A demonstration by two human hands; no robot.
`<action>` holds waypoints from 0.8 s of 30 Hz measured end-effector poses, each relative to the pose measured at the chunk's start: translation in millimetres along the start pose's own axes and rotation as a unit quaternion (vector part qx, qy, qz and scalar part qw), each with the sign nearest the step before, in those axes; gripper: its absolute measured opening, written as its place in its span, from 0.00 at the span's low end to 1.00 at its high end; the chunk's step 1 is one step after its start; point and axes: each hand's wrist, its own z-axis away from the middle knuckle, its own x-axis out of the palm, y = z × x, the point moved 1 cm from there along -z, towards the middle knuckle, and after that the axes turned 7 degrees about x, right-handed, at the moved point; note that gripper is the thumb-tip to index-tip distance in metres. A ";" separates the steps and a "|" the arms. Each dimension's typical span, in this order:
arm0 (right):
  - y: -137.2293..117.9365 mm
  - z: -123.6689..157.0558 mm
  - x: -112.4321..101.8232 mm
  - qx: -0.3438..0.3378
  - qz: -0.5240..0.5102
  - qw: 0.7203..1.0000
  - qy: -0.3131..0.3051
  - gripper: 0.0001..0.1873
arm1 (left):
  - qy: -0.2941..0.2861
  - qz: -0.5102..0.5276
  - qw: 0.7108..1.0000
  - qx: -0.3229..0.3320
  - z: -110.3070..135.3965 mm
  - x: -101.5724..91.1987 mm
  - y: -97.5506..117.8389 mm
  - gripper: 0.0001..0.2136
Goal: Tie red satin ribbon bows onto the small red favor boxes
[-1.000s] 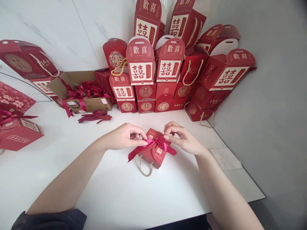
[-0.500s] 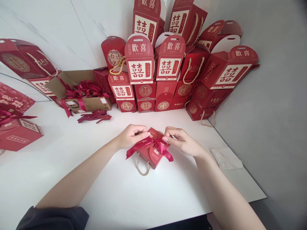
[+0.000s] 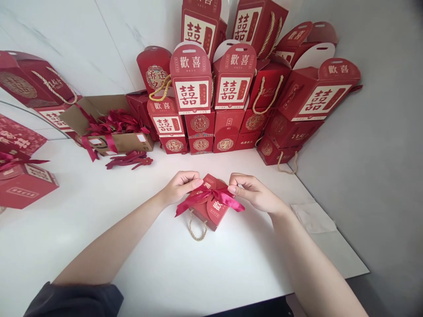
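Observation:
A small red gift box (image 3: 213, 214) with a gold rope handle (image 3: 197, 229) lies on the white table (image 3: 165, 264) in front of me. A dark red satin ribbon (image 3: 211, 196) is tied in a bow across its top. My left hand (image 3: 181, 186) pinches the bow's left loop. On the other side, my right hand (image 3: 253, 192) pinches the right loop. Both ribbon tails hang out sideways past the box.
A stack of red gift boxes (image 3: 231, 88) stands against the back wall. A brown cardboard box (image 3: 114, 125) full of red ribbons sits at the left, with loose ribbons (image 3: 129, 160) beside it. More red boxes (image 3: 23, 185) lie far left. A white paper (image 3: 312, 218) lies right.
My hands have shifted slightly on the bow, drawing its loops outward. The view has tilted a little; the box has stayed in place.

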 end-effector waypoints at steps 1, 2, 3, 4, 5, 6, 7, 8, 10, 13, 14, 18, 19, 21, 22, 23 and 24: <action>1.6 -0.7 -0.5 0.001 -0.016 1.000 -0.002 0.17 | 0.000 0.004 1.000 0.000 -0.3 -0.5 -0.8 0.20; 3.2 -1.5 -1.1 0.000 -0.029 1.000 -0.006 0.17 | -0.001 0.008 1.000 0.001 -0.5 -1.0 -1.9 0.20; 4.8 -2.2 -2.0 -0.001 -0.040 0.999 -0.010 0.17 | -0.002 0.013 1.000 0.000 -0.7 -1.5 -3.2 0.20; 6.5 -3.0 -3.0 -0.004 -0.048 0.999 -0.014 0.17 | -0.002 0.018 1.000 -0.002 -0.7 -2.0 -4.7 0.20; 8.2 -3.7 -4.1 -0.008 -0.054 0.998 -0.018 0.16 | -0.002 0.023 1.000 -0.006 -0.7 -2.4 -6.2 0.21; 10.0 -4.4 -5.3 -0.012 -0.057 0.998 -0.020 0.16 | -0.003 0.026 1.000 -0.011 -0.6 -2.8 -7.3 0.21; 11.9 -5.1 -6.4 -0.016 -0.060 0.998 -0.023 0.16 | -0.003 0.027 1.000 -0.016 -0.6 -3.1 -7.9 0.21; 13.7 -5.8 -7.4 -0.018 -0.063 0.998 -0.024 0.16 | -0.004 0.027 0.999 -0.020 -0.6 -3.1 -7.7 0.21; 16.6 -7.2 -8.2 -0.019 -0.070 0.997 -0.029 0.17 | -0.006 0.023 0.999 -0.026 -1.0 -2.1 -4.7 0.22; 16.9 -8.8 -6.3 -0.014 -0.080 0.996 -0.029 0.18 | -0.008 -0.026 0.999 -0.030 -2.6 2.1 5.5 0.23; 15.7 -9.1 -4.8 -0.011 -0.081 0.996 -0.025 0.18 | -0.003 -0.061 0.998 -0.029 -3.2 4.0 9.6 0.23; 8.3 -9.7 3.0 0.006 -0.073 0.997 0.003 0.18 | 0.033 -0.233 0.972 -0.013 -3.6 11.1 25.3 0.26; 6.6 -9.6 4.4 0.008 -0.072 0.997 0.013 0.17 | 0.034 -0.261 0.965 -0.012 -3.2 12.2 28.2 0.27; 3.8 -8.4 5.1 0.005 -0.067 0.996 0.053 0.16 | 0.029 -0.292 0.956 -0.022 -1.8 12.8 32.5 0.27; 2.5 -7.1 4.1 0.006 -0.052 0.996 0.078 0.16 | 0.025 -0.300 0.953 -0.031 -1.1 12.4 33.9 0.27; 1.1 -5.1 2.3 0.012 -0.025 0.995 0.100 0.16 | 0.022 -0.306 0.951 -0.040 -0.4 11.5 34.8 0.27; -0.3 -2.6 0.0 0.025 0.014 0.993 0.113 0.17 | 0.023 -0.313 0.948 -0.045 0.2 10.3 35.5 0.27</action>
